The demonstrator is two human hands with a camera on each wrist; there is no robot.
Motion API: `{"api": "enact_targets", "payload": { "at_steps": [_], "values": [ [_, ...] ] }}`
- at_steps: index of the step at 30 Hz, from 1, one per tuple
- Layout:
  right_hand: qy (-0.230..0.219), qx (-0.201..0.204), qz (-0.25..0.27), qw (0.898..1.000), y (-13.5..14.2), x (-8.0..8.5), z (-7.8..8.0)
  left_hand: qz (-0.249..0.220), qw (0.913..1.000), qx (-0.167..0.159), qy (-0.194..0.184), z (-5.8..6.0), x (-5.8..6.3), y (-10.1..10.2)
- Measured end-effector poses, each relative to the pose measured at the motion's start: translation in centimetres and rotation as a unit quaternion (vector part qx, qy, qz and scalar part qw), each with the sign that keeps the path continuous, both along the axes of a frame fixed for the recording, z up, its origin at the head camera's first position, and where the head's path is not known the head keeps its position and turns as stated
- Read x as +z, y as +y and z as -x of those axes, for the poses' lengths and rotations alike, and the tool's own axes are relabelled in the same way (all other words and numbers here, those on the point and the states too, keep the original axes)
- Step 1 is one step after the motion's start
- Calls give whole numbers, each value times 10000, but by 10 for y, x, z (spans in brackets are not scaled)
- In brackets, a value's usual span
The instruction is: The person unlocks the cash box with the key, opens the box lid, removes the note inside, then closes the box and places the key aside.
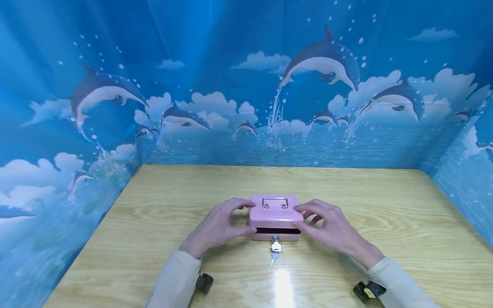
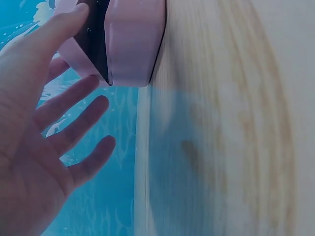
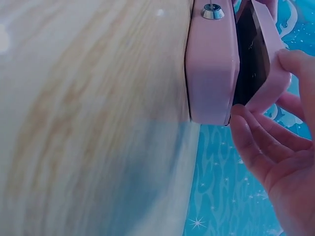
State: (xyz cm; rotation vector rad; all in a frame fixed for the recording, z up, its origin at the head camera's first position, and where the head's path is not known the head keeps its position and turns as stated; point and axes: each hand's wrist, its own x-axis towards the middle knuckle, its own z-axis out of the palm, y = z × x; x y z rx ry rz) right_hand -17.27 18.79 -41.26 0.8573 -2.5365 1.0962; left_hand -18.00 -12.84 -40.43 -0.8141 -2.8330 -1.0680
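Observation:
A pink cash box (image 1: 259,236) stands on the table with its lid (image 1: 275,216) partly raised, leaving a dark gap along the front. On top of the lid is a metal carrying handle (image 1: 275,198). A key (image 1: 276,247) sits in the front lock (image 3: 212,12), and a second key (image 1: 274,256) dangles below it. My left hand (image 1: 219,222) holds the lid's left side, thumb at the front corner; its other fingers spread apart in the left wrist view. My right hand (image 1: 331,222) grips the lid's right side between thumb and fingers. The box's inside is too dark to make out.
The box rests on a light wood-grain table (image 1: 173,188). A blue dolphin-print curtain (image 1: 215,141) rises behind the table and along both sides. Black wrist devices (image 1: 204,283) show near both sleeves.

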Motion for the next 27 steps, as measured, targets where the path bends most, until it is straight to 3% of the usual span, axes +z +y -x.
{"api": "enact_targets", "payload": {
  "at_steps": [10,23,27],
  "values": [
    [436,121,615,9971,0,7,5,-727,9969,15,290,3,6,3],
    [1095,788,583,9891,7,13,12,-1329,9902,123,400,8,7,5],
    [1274,788,560,9871,7,16,17,-1610,9864,99,302,12,8,6]
  ]
}}
